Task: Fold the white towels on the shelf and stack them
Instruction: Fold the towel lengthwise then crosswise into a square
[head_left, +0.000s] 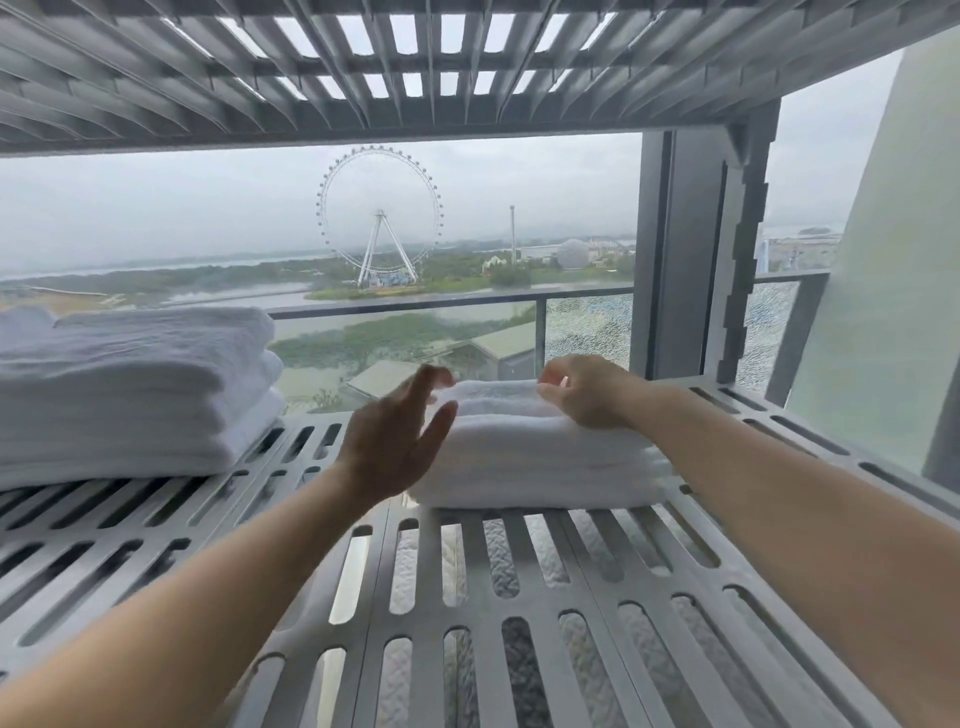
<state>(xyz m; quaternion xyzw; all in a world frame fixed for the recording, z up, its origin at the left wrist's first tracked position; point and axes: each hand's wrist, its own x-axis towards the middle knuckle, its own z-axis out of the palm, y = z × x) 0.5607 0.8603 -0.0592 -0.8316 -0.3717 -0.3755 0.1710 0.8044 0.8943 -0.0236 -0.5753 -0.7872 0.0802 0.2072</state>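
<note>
A small stack of folded white towels (524, 457) lies on the grey slotted shelf (467, 597), right of centre. My left hand (395, 436) hovers at the stack's left end with its fingers spread and blurred, holding nothing. My right hand (587, 392) rests on the top of the stack at its right side, fingers curled down onto the top towel; whether they pinch it I cannot tell. A taller stack of folded white towels (130, 389) sits at the left of the same shelf.
Another slotted shelf (415, 62) hangs close overhead. A grey shelf post (737, 249) stands at the back right, with a window and a balcony railing behind. White quilted fabric shows through the slots below.
</note>
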